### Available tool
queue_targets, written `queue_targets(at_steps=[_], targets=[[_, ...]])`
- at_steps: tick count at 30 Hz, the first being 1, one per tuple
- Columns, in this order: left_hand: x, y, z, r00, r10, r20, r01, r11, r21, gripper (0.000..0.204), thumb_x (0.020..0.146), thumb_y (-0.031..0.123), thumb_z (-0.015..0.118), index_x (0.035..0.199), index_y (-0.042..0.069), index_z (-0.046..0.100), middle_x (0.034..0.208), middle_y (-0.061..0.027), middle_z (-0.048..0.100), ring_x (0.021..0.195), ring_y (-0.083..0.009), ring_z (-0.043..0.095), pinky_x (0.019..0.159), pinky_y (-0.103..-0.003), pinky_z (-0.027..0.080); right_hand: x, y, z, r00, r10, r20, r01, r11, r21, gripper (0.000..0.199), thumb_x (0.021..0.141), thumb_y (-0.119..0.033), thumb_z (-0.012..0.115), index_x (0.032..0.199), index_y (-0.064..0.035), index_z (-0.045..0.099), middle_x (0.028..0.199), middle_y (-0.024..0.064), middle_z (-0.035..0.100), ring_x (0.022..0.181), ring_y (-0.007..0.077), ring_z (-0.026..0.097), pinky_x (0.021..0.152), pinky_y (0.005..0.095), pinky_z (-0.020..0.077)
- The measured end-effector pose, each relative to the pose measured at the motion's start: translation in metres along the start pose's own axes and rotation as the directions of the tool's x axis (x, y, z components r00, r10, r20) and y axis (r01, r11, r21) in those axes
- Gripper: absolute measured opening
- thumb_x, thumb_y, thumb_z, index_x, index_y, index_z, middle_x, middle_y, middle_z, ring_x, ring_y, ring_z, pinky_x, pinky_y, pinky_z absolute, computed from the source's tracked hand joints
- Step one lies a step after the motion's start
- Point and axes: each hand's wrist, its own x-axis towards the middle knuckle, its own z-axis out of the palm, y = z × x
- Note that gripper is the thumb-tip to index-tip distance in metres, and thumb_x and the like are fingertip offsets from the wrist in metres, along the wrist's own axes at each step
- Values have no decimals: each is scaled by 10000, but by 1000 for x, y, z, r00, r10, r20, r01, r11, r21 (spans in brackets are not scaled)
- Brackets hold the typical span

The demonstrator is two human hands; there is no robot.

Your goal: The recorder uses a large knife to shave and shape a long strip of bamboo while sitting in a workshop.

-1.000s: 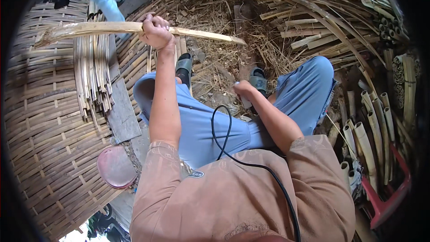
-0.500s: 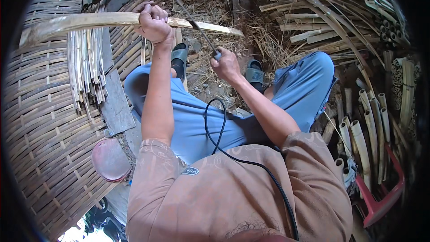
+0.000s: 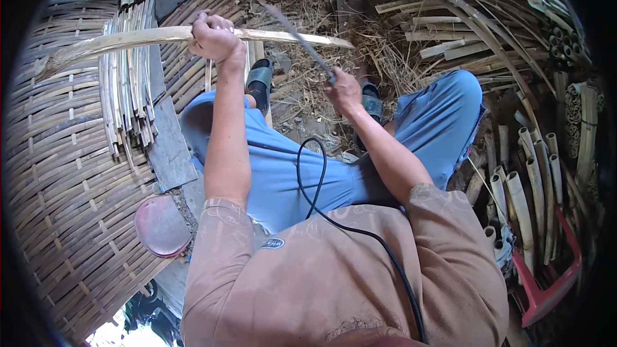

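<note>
My left hand clenches a bamboo strip; my right hand grips a knife, raised above the strip, not yet cutting.

I see a pale cream bamboo strip at eleven o'clock, and a grey steel blade at twelve. My trousers are plain light blue, my shirt a dusty pinkish brown with a black cord across it. The woven basket wall at nine o'clock shows a tan checker weave. A faded pink round lid sits at eight, a red plastic frame at four. My sandals are grey-green, on straw-yellow shavings.
</note>
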Motion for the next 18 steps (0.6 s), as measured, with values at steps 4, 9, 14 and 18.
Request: queue_targets(at_steps=[4, 9, 14, 18], targets=[[2, 2, 6, 998, 21, -55, -20, 1000, 15, 256, 925, 160, 502, 677, 100, 478, 478, 19, 322, 374, -98, 287, 380, -292, 250, 8, 26, -17, 926, 371, 70, -372, 928, 1, 367, 852, -264, 695, 1148, -47, 691, 1076, 252, 730, 1027, 415, 705, 903, 503, 563], [6, -6, 15, 999, 6, -37, -8, 999, -38, 253, 924, 139, 512, 677, 85, 499, 491, 17, 355, 382, -88, 305, 386, -286, 243, 4, 10, 4, 999, 41, 3, -41, 990, 131, 381, 846, -277, 655, 1146, -47, 701, 1049, 249, 731, 1002, 433, 704, 893, 479, 560], [-2, 2, 11, 994, 36, -105, -34, 999, 23, 266, 927, 138, 516, 675, 120, 435, 488, 19, 349, 368, -103, 315, 383, -297, 249, 6, 21, -18, 973, 227, 42, -228, 973, 29, 303, 853, -264, 677, 1055, -40, 702, 1044, 260, 724, 1011, 410, 709, 891, 500, 563], [4, 2, 16, 986, 54, -155, -55, 998, -5, 243, 908, 116, 543, 687, 107, 442, 491, 17, 354, 372, -103, 320, 380, -306, 228, 11, 21, -21, 963, 262, 60, -266, 962, 66, 392, 848, -286, 678, 1094, 16, 720, 1095, 286, 719, 1061, 430, 697, 927, 498, 554]])
